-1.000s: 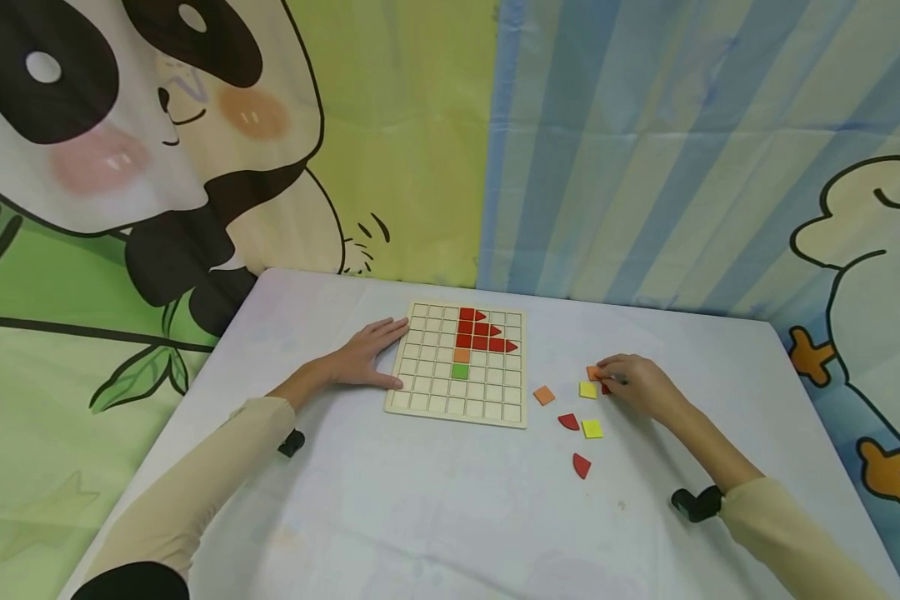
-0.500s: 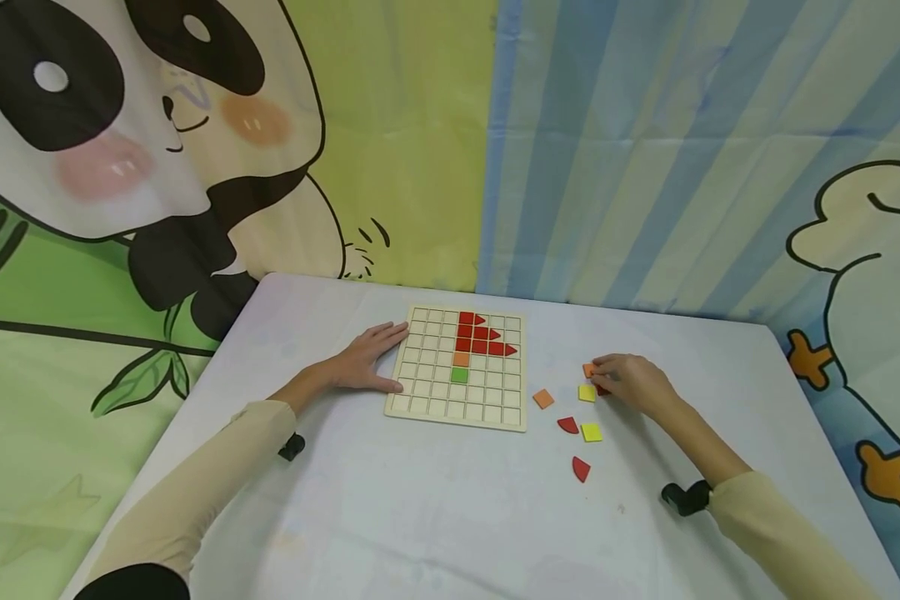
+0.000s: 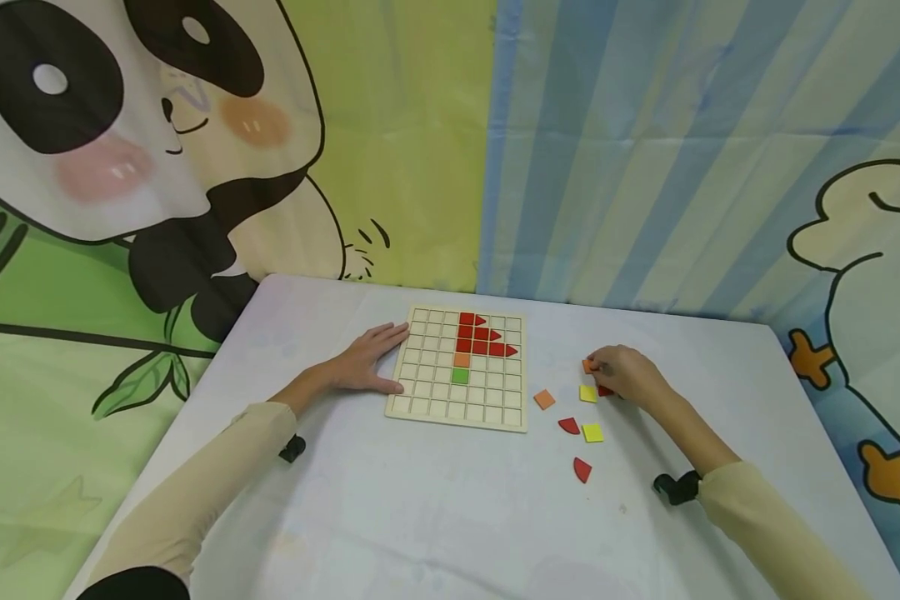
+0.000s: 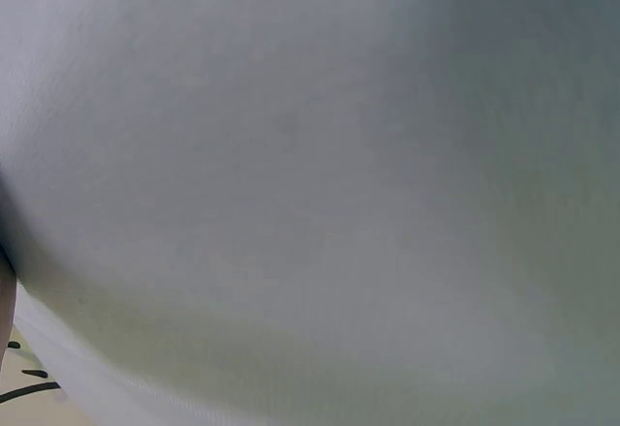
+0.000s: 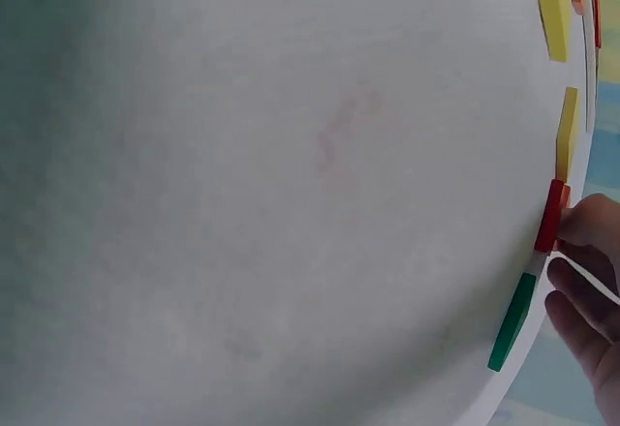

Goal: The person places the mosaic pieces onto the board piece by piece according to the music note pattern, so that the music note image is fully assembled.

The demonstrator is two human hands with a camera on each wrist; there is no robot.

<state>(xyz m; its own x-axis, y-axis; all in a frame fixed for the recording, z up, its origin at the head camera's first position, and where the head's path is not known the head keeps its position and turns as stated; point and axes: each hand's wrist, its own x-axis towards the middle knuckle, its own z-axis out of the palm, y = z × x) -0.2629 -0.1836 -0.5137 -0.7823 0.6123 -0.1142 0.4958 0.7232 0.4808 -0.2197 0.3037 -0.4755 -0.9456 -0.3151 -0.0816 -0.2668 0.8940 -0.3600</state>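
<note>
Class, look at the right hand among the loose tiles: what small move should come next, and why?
Probably lift the farther loose orange tile: the right hand is right at it, the left hand rests at the edge of the grid board, and that board has bare cells.

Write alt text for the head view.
A person's right hand at an orange tile beside loose tiles on a white table; left hand resting at the left edge of a grid board holding red, orange and green pieces.

head: high, forward-down; wrists: near tabletop (image 3: 420, 500), left seemingly; head, right share yellow tiles (image 3: 592, 432).
</note>
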